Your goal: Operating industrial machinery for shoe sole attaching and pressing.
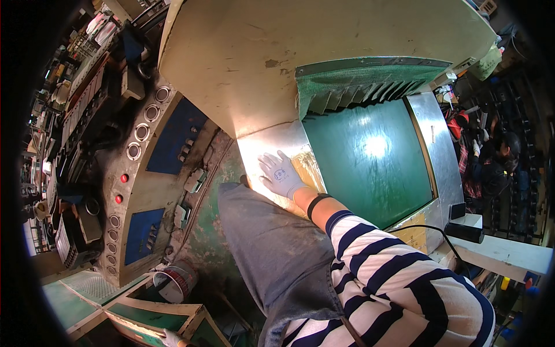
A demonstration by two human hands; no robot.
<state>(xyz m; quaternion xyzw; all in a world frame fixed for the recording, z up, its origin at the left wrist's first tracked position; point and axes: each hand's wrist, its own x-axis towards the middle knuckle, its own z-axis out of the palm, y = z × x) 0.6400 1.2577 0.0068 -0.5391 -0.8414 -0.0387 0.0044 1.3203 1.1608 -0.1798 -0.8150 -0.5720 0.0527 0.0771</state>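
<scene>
My right hand (281, 175), in a pale grey glove, lies flat with spread fingers on the shiny metal ledge (257, 144) of a large beige machine. Brown tape (308, 165) covers part of that ledge beside the hand. Just right of it runs a green conveyor belt (367, 156), with nothing lying on the part I see. At the lower edge my gloved left hand (171, 338) is only partly in view, its fingers bent over the rim of a wood-edged green panel (147, 315).
Strips of a green curtain (370, 87) hang over the belt's far opening. On the left stands a control panel (136, 191) with dials and red buttons. A bucket (176, 281) sits on the floor. Another person (497, 162) works at the far right, near a black device (465, 232).
</scene>
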